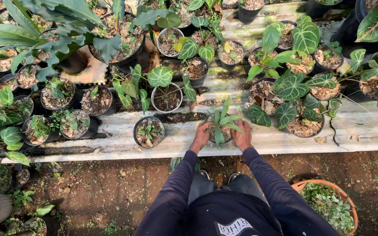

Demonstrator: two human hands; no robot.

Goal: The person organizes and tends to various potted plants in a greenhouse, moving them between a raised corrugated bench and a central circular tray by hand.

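Note:
A small black pot with a spiky green plant (222, 124) stands near the front edge of a pale corrugated bench (364, 131). My left hand (201, 137) clasps the pot's left side and my right hand (242, 136) clasps its right side. Both arms in dark purple sleeves reach forward from my body. The pot's walls are mostly hidden by my fingers and the leaves.
Many potted plants crowd the bench: a small black pot (149, 132) to the left, a white-rimmed pot (167, 98) behind, broad veined-leaf plants (293, 87) at right. Bare soil lies below. An orange basin of greens (329, 205) sits at lower right.

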